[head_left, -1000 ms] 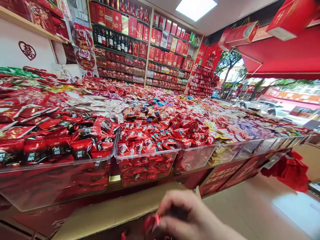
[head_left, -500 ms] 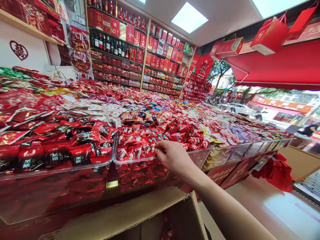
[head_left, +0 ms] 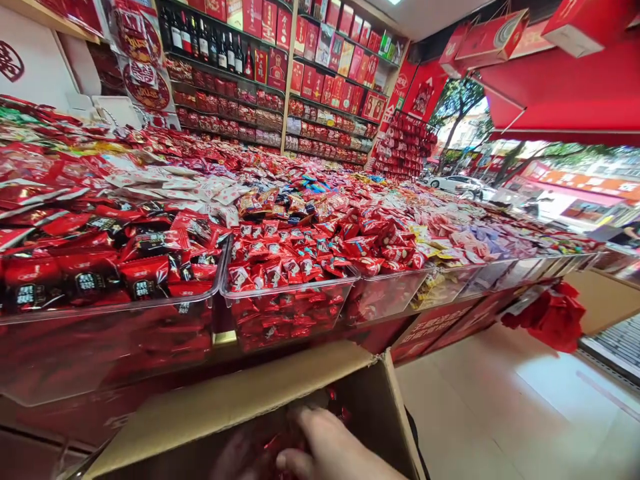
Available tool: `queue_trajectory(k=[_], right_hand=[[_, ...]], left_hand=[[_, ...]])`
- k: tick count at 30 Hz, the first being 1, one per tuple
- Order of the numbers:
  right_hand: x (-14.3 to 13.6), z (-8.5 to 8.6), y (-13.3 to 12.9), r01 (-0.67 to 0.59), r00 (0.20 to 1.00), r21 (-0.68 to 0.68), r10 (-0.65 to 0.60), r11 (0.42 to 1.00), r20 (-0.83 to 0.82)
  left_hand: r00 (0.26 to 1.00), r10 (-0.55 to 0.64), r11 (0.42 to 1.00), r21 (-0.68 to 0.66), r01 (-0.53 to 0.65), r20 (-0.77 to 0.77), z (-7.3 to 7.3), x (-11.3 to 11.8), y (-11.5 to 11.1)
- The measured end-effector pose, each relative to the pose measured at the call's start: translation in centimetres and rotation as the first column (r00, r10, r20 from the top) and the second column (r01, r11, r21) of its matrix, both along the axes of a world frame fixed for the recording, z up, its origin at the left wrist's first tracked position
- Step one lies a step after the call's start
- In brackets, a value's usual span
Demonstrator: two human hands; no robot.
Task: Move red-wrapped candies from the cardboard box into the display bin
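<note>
Brown box with shiny red wrappers inside. Clear bins hold red candies printed with white; the left packs are red with black-and-white labels. Behind lie white packs, then yellow and lilac ones to the right. Red boxes fill the shelves. Red awning; beige floor.

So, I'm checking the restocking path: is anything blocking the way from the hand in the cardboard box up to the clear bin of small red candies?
Nothing visible does. The right hand is inside the cardboard box, whose top is open, and the clear bin sits just above and behind it, uncovered, heaped with red candies.
</note>
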State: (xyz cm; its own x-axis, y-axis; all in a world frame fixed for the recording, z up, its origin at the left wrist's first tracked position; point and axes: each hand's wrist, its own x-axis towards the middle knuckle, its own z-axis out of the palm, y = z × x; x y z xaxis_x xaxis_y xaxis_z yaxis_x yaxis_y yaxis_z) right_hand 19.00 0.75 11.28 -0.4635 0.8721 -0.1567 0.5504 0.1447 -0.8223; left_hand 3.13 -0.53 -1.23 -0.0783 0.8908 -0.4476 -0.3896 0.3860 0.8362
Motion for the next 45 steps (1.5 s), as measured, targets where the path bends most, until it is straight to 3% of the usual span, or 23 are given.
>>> queue_trajectory(k=[3,5,7,13,17,19,21,23,25,29,35,40,45], right_hand=[[-1.1,-6.3,0.1,0.178,0.971,-0.248,-0.211,0.952,-0.115],[-1.4,-8.3,0.1,0.222,0.911,-0.442,-0.346,0.869,-0.223],[-1.2,-9.0,0.0,0.194,0.835,-0.567,-0.437,0.801,-0.333],[-0.4,-9.6,0.2,0.068,0.670,-0.661,-0.525,0.747,-0.525],[-0.7,-10.3,0.3,0.135,0.672,-0.650,-0.552,0.748,-0.495],[-0.8,-10.3,0.2,0.214,0.694,-0.569,-0.533,0.794,-0.484],[-0.7,-10.0,0.2,0.259,0.747,-0.406,-0.449,0.876,-0.491],[-0.4,-9.7,0.1,0.256,0.801,-0.243,-0.346,0.936,-0.488],[-0.2,-9.5,0.0,0.241,0.830,-0.176,-0.297,0.954,-0.472],[-0.1,-9.5,-0.2,0.236,0.834,-0.228,-0.317,0.945,-0.451],[-0.8,-10.2,-0.6,0.189,0.758,-0.430,-0.410,0.883,-0.508],[-1.0,-10.3,-0.8,0.267,0.830,-0.392,-0.417,0.880,-0.371],[-1.2,-8.8,-0.3,0.243,0.897,-0.403,-0.362,0.883,-0.254]], left_hand=[[0.993,-0.120,0.993,-0.007,0.120,-0.014,1.1,-0.3,-0.5],[0.981,-0.194,0.979,-0.062,0.194,0.017,2.4,-0.6,-0.8],[0.981,-0.151,0.980,-0.110,0.164,0.119,3.4,-0.7,-0.8],[0.976,-0.055,0.992,-0.100,0.078,0.211,3.8,-0.2,-0.2],[0.979,-0.058,0.991,-0.104,0.080,0.194,3.7,-0.2,-0.2],[0.974,-0.127,0.972,-0.170,0.160,0.188,4.0,-0.1,-0.3],[0.962,-0.194,0.947,-0.219,0.235,0.195,4.2,0.0,-0.5],[0.955,-0.226,0.948,-0.181,0.261,0.194,4.2,0.1,-0.7],[0.957,-0.236,0.961,-0.105,0.255,0.166,4.1,0.0,-0.8],[0.961,-0.274,0.961,-0.028,0.276,0.046,3.9,-0.1,-0.9],[0.950,-0.300,0.953,0.015,0.302,-0.083,3.7,0.4,-0.9],[0.955,-0.290,0.957,-0.041,0.288,-0.067,3.0,-0.1,-1.1],[0.967,-0.252,0.967,-0.024,0.253,0.041,1.7,-0.8,-0.5]])
